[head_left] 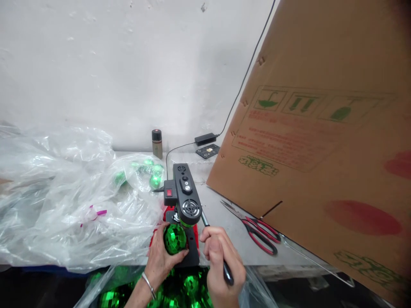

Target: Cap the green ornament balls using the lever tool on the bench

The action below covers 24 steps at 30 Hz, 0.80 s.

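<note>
My left hand (160,256) has its fingers curved round a shiny green mirrored ball (175,238), at the front of a small black bench press (186,192). My right hand (223,261) is closed on the press's lever (227,273), whose black grip end sticks out below the fist. Another green edge shows just under the press head, largely hidden. The press has a red switch on its left side and a black base plate (190,252) with red material around it. Below the table edge, several more green mirrored balls (192,283) lie in a clear plastic bag.
Clear plastic bags (64,205) cover the left of the table, some green balls inside one. Red-handled scissors (257,231) lie right of the press, beside a large leaning cardboard box (321,141). A bottle (157,144), a power adapter (206,139) and a dark flat card (208,150) are by the wall.
</note>
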### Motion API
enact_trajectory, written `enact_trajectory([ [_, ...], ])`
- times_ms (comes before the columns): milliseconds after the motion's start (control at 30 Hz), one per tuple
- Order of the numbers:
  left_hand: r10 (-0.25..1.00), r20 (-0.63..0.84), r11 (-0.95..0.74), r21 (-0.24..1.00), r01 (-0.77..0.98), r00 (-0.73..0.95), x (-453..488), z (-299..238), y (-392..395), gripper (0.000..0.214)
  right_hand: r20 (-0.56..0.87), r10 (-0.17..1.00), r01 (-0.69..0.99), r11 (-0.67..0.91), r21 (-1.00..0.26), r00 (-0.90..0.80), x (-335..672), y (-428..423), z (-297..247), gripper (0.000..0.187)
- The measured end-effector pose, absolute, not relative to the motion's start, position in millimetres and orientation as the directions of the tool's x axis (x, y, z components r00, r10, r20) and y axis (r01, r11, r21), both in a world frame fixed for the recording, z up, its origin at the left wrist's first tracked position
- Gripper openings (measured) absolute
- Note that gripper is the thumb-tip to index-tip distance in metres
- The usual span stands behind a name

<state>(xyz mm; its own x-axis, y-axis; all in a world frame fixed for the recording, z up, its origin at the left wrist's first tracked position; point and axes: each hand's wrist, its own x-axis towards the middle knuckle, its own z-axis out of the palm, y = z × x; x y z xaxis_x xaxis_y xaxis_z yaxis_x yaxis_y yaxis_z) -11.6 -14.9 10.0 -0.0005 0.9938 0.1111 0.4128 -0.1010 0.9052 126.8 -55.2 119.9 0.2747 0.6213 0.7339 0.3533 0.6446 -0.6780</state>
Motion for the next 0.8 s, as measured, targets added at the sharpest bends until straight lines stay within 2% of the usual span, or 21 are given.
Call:
enact_trajectory([
  [100,0.994,0.101,-0.079,0.91,0.407,-0.033,-11,6,-18,0.077,0.731,0.623,0.352,0.642,-0.681,0.277,127,-56,121,0.028],
  [267,0.989,0.142,-0.147,0.885,0.442,0.046,-9,7,-15,0.074,0.732,0.626,0.356,0.642,-0.68,0.27,127,-57,124,0.028],
  [567,0.998,0.06,-0.067,0.883,0.464,0.03,3,15,-6,0.078,0.716,0.636,0.35,0.627,-0.696,0.287,126,-56,128,0.025],
  [800,0.996,0.03,-0.064,0.883,0.464,0.082,3,17,-10,0.078,0.66,0.673,0.327,0.574,-0.751,0.334,124,-54,146,0.028],
])
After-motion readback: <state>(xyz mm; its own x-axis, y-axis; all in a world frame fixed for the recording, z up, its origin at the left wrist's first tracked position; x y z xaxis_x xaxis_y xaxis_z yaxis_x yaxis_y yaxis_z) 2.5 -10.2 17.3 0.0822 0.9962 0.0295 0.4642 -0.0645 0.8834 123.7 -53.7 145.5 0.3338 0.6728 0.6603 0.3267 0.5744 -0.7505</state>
